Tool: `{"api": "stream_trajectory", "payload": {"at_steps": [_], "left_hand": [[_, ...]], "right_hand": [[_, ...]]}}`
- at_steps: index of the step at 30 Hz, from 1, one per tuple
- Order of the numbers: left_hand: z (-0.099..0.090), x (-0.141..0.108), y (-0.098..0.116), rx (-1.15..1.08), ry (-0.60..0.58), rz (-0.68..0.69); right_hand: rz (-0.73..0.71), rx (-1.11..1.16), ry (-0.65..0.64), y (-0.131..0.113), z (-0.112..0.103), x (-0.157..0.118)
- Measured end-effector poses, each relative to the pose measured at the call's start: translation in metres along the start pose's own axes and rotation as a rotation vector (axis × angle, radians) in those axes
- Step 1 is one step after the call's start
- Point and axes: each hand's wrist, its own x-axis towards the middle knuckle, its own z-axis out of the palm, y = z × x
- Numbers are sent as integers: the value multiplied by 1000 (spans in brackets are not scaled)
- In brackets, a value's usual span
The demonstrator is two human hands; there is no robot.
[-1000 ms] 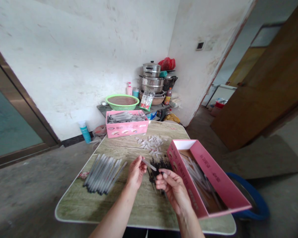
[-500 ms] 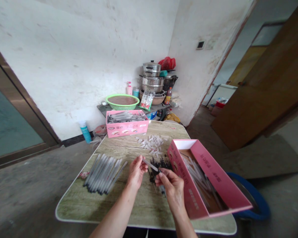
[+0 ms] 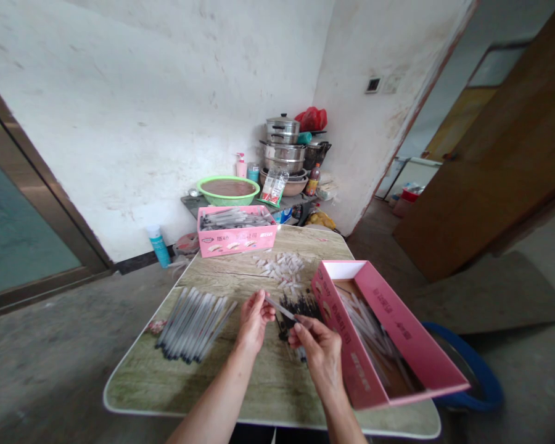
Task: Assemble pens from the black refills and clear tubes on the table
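A translucent pen barrel (image 3: 282, 308) spans the gap between my two hands, tilted down to the right. My left hand (image 3: 255, 320) pinches its upper left end. At its lower right end, the fingertips of my right hand (image 3: 321, 348) are closed around the barrel, hiding whatever small part is there. Behind and under my right hand lies a heap of black pen parts (image 3: 300, 305). To the left of my hands, several pens (image 3: 192, 324) with black ends lie side by side on the table (image 3: 166, 388).
A pink box (image 3: 356, 351) holding loose white barrels stands close to my right hand. Small white pieces (image 3: 282, 268) are scattered mid-table. Another pink box (image 3: 238, 240), full of pens, sits at the far edge. Beyond it are a green basin (image 3: 229, 198) and stacked pots (image 3: 284, 151).
My right fingertips have closed in slightly over the barrel's lower end, where a dark tip showed before. My left hand has barely moved.
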Motion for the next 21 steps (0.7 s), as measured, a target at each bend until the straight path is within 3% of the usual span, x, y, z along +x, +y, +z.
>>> {"api": "stream_trajectory", "payload": {"at_steps": [21], "left_hand": [[-2, -1, -2, 66, -63, 36]], "right_hand": [[6, -10, 34, -5, -1, 1]]}}
